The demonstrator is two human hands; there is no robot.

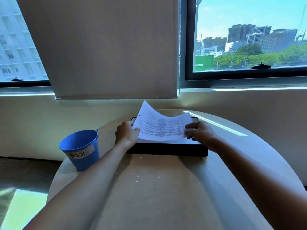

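A printed sheet of paper [162,125] curves upward above a black tray [167,149] that holds a stack of white paper. My left hand [127,134] pinches the sheet's left edge. My right hand [199,131] pinches its right edge. The sheet's far left corner lifts highest, and the middle sags toward the stack. The tray sits at the far middle of a round wooden table [157,188].
A blue metal bucket [80,148] labelled "Trash" stands at the table's left edge. Behind the table is a cream wall under windows, with a lowered beige roller blind [106,47]. Small white specks lie on the tabletop near me.
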